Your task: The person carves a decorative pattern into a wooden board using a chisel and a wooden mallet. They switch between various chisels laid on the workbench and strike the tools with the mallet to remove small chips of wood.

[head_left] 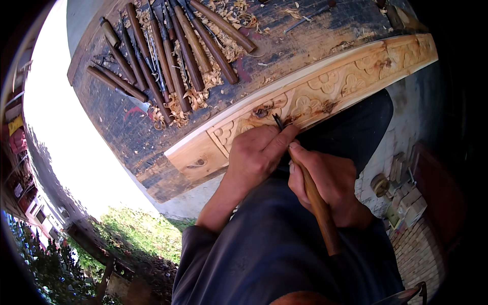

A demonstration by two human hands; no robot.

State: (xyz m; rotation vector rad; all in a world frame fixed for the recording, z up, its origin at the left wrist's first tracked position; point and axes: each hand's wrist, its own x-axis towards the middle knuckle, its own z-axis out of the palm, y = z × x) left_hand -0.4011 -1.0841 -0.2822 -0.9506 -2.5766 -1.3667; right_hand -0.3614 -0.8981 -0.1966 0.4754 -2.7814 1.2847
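Note:
A long wooden board (189,161) carved with flower shapes in relief lies along the near edge of the workbench. Wrapped around the brown wooden handle of a carving chisel (316,195) is my right hand (330,183). The chisel slants up to the left, and its dark metal tip meets the board beside a brown knot. My left hand (256,155) rests on the board's near edge, its fingers closed around the front of the chisel near the blade. Part of the blade is hidden by those fingers.
Several wooden-handled carving tools (175,66) lie side by side on curled wood shavings (211,76) at the far left of the worn workbench (114,109). A thin metal tool (307,19) lies farther back. Small blocks (409,203) stand on the ground at right.

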